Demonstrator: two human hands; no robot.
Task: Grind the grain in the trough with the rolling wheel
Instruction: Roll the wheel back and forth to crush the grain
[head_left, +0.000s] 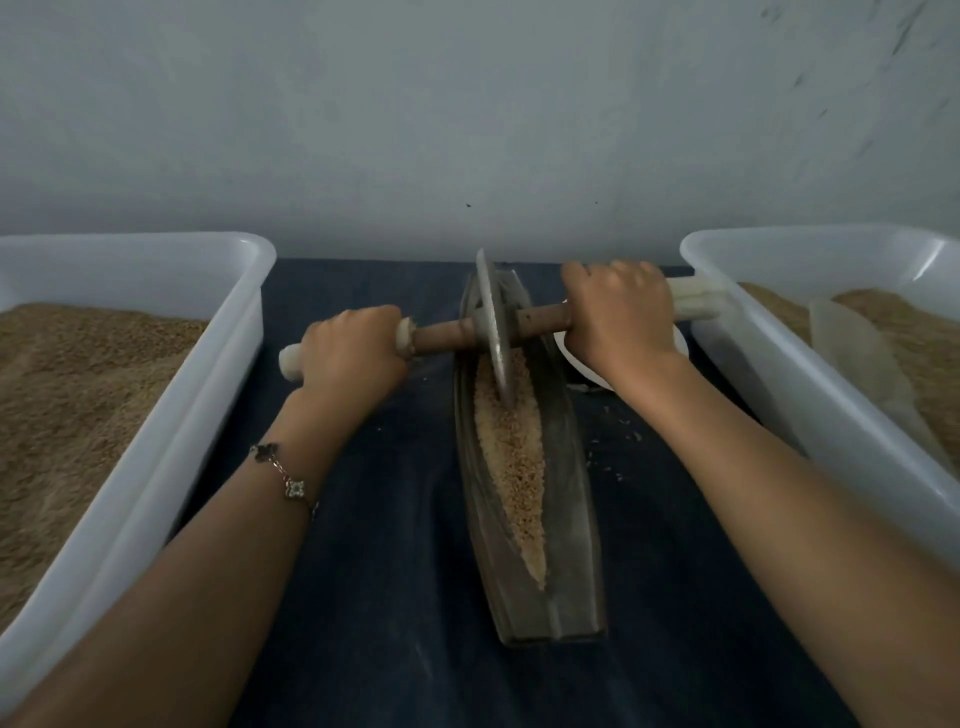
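Gripping the axle ends, left hand and right hand flank the rolling wheel, seated far-end in the trough; grain runs lengthwise toward the body.

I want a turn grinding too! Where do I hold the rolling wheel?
Hold the rolling wheel by its handle, one hand on each side of the disc, coming down from above with fingers curled round it. The bar sticks out on both sides, while the thin edge sits in the grain.

Two white tubs, one trough, one rolling wheel, two hands, one bracelet.
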